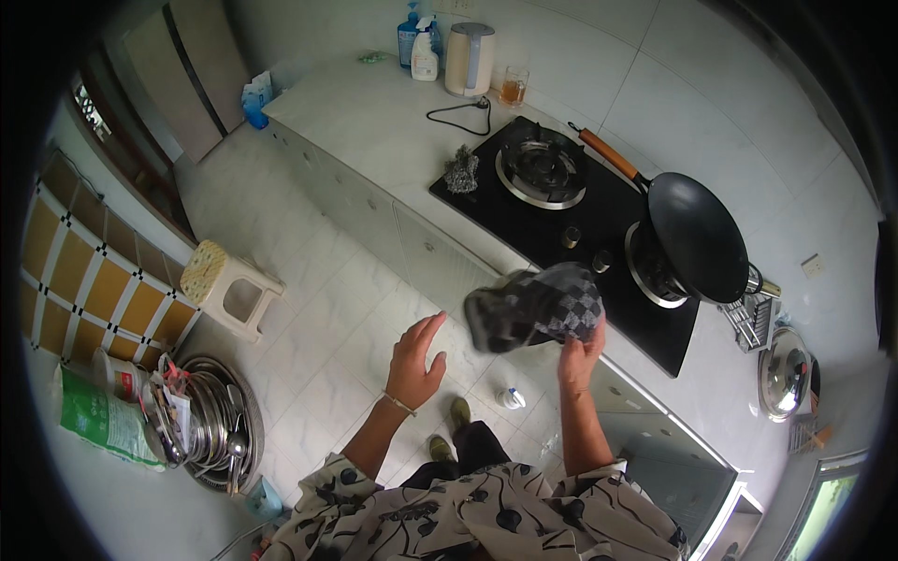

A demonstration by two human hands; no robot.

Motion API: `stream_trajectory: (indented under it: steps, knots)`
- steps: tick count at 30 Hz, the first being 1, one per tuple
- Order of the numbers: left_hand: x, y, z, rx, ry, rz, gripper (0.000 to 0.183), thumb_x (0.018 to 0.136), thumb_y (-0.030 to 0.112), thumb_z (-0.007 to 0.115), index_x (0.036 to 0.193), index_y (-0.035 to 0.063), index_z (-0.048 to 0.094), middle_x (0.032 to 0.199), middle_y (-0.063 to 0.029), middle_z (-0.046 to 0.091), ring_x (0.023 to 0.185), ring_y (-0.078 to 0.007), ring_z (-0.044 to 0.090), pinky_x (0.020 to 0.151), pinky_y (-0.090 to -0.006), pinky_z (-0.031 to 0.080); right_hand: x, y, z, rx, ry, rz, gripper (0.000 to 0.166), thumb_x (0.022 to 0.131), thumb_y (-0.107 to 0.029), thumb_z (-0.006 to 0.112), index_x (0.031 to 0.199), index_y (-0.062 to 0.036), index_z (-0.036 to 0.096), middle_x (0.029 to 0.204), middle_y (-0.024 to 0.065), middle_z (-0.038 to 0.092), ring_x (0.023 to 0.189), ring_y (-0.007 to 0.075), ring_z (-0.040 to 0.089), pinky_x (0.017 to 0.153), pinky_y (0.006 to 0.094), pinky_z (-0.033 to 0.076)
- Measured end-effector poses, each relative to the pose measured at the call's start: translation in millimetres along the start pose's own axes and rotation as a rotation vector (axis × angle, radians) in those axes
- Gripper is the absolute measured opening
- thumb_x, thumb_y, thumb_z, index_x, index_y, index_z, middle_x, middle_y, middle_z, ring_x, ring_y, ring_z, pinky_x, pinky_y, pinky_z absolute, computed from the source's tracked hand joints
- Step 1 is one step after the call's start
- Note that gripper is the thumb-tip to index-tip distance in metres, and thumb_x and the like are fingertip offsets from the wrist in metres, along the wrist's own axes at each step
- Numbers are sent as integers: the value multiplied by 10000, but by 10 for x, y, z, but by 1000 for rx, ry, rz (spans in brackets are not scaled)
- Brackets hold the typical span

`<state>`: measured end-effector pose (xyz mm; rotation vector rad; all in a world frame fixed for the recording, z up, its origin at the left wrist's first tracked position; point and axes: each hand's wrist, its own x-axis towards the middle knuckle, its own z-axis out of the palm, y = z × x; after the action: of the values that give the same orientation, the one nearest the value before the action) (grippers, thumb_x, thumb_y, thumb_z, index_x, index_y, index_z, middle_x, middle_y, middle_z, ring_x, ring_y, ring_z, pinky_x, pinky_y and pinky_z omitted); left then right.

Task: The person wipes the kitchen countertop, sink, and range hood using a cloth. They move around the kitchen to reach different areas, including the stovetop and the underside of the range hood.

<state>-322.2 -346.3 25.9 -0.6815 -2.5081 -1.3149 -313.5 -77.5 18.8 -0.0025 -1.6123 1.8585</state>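
My right hand [584,354] grips a dark cloth [568,308] with a grey checked pattern, held up over the front edge of the gas hob [484,217]. The cloth's left end is blurred. My left hand [417,361] is raised over the floor, left of the cloth, its fingers apart and nothing in it. A black wok [694,231] with a wooden handle rests tilted on the right burner. The left burner [544,168] carries no pan. A steel wool scourer [461,170] lies at the hob's left corner.
An electric kettle [469,59], a spray bottle [424,52] and a glass mug [513,88] stand at the wall. A pot lid [783,375] lies right of the hob. On the floor are a plastic stool [235,287] and a white bottle [511,398]. Metal dishes [210,421] are stacked lower left.
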Motion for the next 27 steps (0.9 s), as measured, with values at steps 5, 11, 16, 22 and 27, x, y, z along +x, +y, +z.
stream_trajectory:
  steps: [5, 11, 16, 22, 27]
  knots:
    - [1105, -461, 141, -18, 28, 33, 530, 794, 32, 612, 1310, 104, 517, 1310, -136, 497, 1150, -288, 515, 862, -345, 476, 172, 870, -380, -1085, -115, -357, 631, 729, -7, 689, 1309, -27, 441, 1198, 252, 530, 1060, 436, 550, 895, 470, 469]
    - [2339, -895, 313, -530, -534, -76, 517, 857, 203, 691, 1337, 113, 519, 1248, -76, 602, 1041, -146, 586, 758, -293, 531, 577, 734, 413, -161, -416, 123, 381, 794, 71, 501, 1165, 19, 571, 1006, 57, 654, 920, 124, 589, 816, 287, 494]
    - [2645, -725, 86, -867, -962, -85, 1247, 640, 321, 889, 1522, 50, 50, 1510, -146, 293, 1383, -251, 301, 1122, -379, 264, 1231, 773, 957, 878, -69, 600, 521, 925, -263, 539, 1356, 0, 413, 1297, 138, 533, 1178, 280, 541, 999, 421, 451]
    - [2759, -976, -317, -625, -448, -125, 922, 633, 115, 834, 1420, -13, 373, 1397, -132, 465, 1278, -197, 454, 1079, -323, 325, 1679, 1057, 1377, 685, -203, 541, 563, 916, -176, 622, 1392, 6, 382, 1338, 166, 502, 1219, 291, 509, 1012, 433, 424]
    - [3266, -1018, -877, -503, -194, 24, 769, 579, 54, 813, 1288, -17, 524, 1244, -127, 579, 1130, -216, 578, 992, -323, 424, 2241, 448, 1878, -396, -82, -367, 478, 796, -186, 688, 1231, -51, 543, 937, 101, 612, 941, 324, 564, 889, 442, 416]
